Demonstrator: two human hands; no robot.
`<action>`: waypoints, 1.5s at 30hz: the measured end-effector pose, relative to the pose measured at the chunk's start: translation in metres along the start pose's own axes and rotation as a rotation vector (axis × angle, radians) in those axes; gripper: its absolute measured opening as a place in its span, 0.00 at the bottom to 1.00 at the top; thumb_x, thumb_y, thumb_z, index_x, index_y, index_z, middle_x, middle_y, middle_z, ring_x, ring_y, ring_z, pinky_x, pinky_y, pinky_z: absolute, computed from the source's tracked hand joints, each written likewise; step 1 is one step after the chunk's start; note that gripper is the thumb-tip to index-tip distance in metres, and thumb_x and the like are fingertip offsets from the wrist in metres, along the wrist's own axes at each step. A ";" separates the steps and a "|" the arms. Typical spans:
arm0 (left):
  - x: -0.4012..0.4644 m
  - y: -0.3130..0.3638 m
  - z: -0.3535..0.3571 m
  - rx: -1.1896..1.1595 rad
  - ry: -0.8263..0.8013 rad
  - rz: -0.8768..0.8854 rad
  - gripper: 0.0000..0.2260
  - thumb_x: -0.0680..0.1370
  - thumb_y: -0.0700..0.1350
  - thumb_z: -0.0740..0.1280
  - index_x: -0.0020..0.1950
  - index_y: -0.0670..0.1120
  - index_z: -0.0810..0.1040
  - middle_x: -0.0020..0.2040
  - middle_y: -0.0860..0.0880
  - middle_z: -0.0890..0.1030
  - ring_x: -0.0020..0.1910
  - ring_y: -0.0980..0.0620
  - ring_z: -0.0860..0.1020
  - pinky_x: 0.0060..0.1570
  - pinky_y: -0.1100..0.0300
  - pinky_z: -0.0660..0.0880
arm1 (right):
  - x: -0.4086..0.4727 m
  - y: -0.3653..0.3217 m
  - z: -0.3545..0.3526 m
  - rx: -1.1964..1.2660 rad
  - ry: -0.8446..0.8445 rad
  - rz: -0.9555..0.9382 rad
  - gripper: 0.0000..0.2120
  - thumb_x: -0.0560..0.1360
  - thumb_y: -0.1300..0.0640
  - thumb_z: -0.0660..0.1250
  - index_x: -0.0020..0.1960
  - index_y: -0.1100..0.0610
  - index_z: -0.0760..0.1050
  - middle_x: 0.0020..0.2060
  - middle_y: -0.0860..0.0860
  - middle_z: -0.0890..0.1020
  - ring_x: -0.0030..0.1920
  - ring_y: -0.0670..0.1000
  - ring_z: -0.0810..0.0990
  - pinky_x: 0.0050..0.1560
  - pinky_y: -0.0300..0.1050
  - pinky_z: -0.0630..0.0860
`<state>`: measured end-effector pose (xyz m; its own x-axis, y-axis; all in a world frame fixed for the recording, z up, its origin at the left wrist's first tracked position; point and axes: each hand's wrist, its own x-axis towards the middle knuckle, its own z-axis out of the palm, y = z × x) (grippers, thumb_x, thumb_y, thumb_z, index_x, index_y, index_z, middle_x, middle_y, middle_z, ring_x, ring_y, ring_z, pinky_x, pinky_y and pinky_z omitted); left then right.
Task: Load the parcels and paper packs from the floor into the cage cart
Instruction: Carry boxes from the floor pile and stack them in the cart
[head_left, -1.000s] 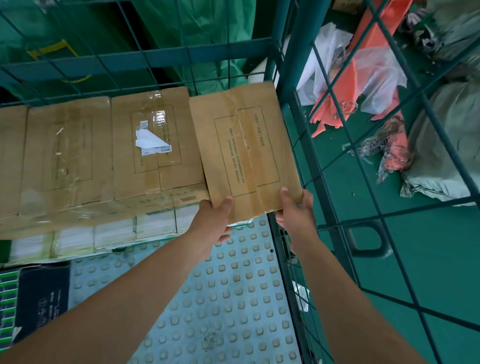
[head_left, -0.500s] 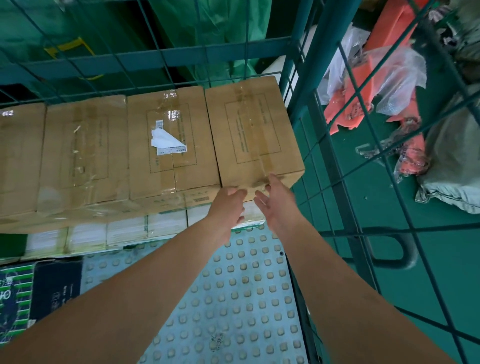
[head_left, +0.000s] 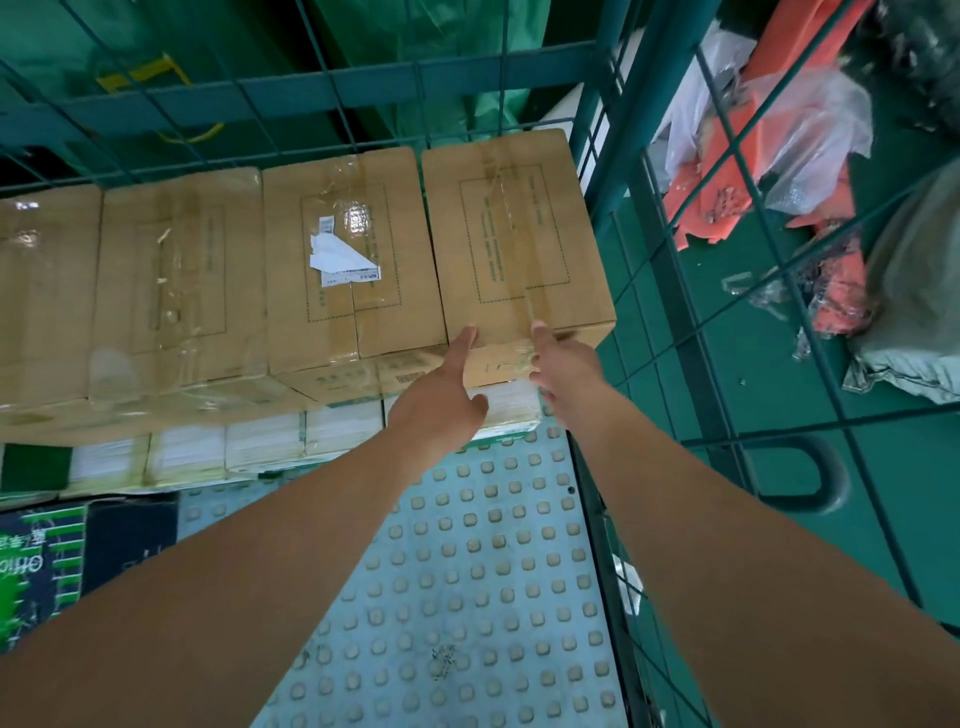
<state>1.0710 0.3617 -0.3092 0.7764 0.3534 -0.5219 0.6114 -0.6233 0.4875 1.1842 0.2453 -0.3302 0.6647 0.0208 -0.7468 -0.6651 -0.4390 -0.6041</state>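
Our left hand (head_left: 441, 400) and right hand (head_left: 563, 369) touch the near edge of the brown parcel (head_left: 514, 239) with straight fingers, gripping nothing. It sits in the cage cart (head_left: 613, 171), last in a row of boxes (head_left: 343, 260), tight against the right wire wall. The bumpy cart floor (head_left: 467, 571) near us is bare. A moment ago we held the parcel crooked; now it lies straight.
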 end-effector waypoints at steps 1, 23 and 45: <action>0.000 0.004 -0.002 -0.033 0.007 -0.014 0.36 0.82 0.49 0.65 0.82 0.64 0.47 0.67 0.50 0.80 0.41 0.49 0.83 0.46 0.48 0.82 | -0.002 -0.002 -0.003 0.021 -0.006 0.031 0.23 0.80 0.38 0.65 0.56 0.59 0.77 0.54 0.55 0.83 0.54 0.56 0.82 0.57 0.54 0.79; -0.241 -0.066 -0.006 -1.013 -0.012 -0.360 0.17 0.83 0.46 0.67 0.71 0.54 0.71 0.57 0.51 0.80 0.50 0.53 0.81 0.54 0.56 0.79 | -0.287 0.127 0.014 0.370 -0.195 0.186 0.14 0.84 0.48 0.63 0.59 0.59 0.78 0.59 0.55 0.84 0.61 0.54 0.82 0.67 0.50 0.77; -0.603 -0.098 -0.054 -0.768 -0.420 -0.089 0.04 0.84 0.51 0.65 0.57 0.54 0.78 0.58 0.56 0.79 0.58 0.56 0.78 0.64 0.55 0.76 | -0.679 0.290 -0.013 0.772 0.100 0.118 0.14 0.83 0.47 0.64 0.64 0.53 0.77 0.58 0.52 0.83 0.58 0.52 0.82 0.56 0.47 0.78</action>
<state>0.5512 0.2478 -0.0042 0.6931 -0.0017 -0.7208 0.7180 0.0891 0.6903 0.5444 0.0921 0.0050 0.5782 -0.0843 -0.8115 -0.7570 0.3157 -0.5721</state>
